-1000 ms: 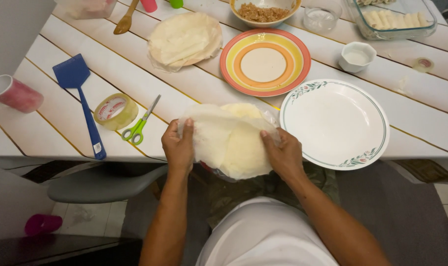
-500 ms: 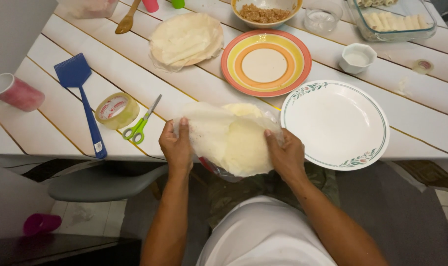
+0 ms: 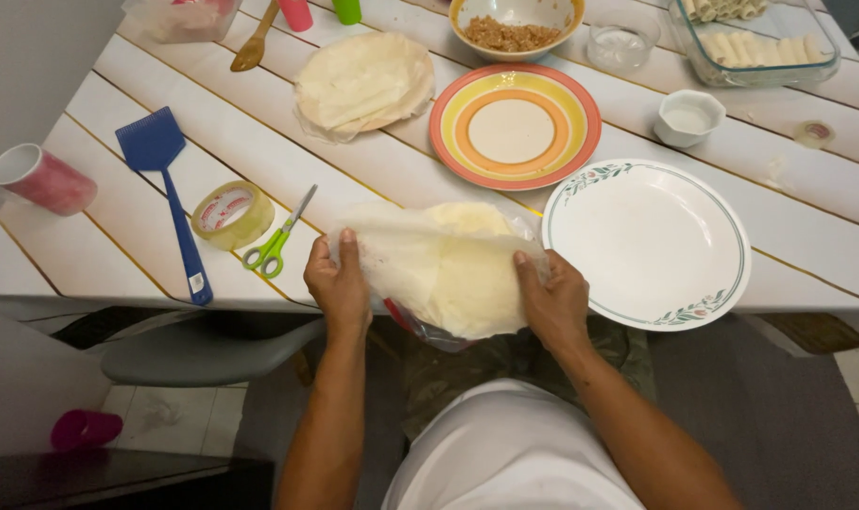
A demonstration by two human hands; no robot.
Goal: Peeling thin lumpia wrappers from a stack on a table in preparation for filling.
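Note:
A stack of thin pale round wrappers (image 3: 453, 274) in a clear plastic bag hangs over the near edge of the white slatted table (image 3: 137, 236). My left hand (image 3: 338, 281) grips its left side, thumb on top of a lifted translucent sheet. My right hand (image 3: 552, 300) grips the right side the same way. To the right, touching distance away, lies a white plate with a floral rim (image 3: 649, 241). An orange and yellow striped plate (image 3: 515, 125) sits behind it.
Green-handled scissors (image 3: 276, 247), a tape roll (image 3: 231, 213) and a blue spatula (image 3: 165, 189) lie to the left, a pink cup (image 3: 42, 178) farther left. Another wrapper pile (image 3: 363, 83), a bowl of filling (image 3: 515, 24), a small white cup (image 3: 689, 117) and a glass dish of rolls (image 3: 755, 42) stand behind.
Both hands have shifted slightly on the wrappers, and the top sheet is peeled a little higher at its far edge. Nothing else moved.

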